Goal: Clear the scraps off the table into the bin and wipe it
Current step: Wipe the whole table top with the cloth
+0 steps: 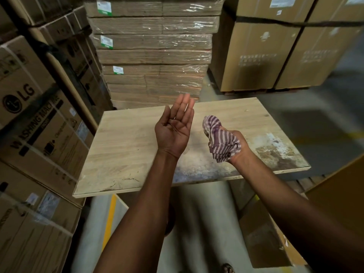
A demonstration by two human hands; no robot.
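A pale wooden table top (126,146) lies in front of me, worn and stained white and brown along its near right part. My left hand (174,131) hovers over its middle, palm up, fingers straight and together, holding nothing. My right hand (234,148) is raised over the table's right half and grips a bunched purple-and-white striped cloth (220,140). I see no loose scraps on the wood, and no bin is in view.
Stacked cardboard appliance boxes (33,123) wall the left side. A wrapped pallet of flat cartons (153,56) stands right behind the table, large boxes (275,52) at the back right. A cardboard box (262,235) sits on the floor below the table's right edge.
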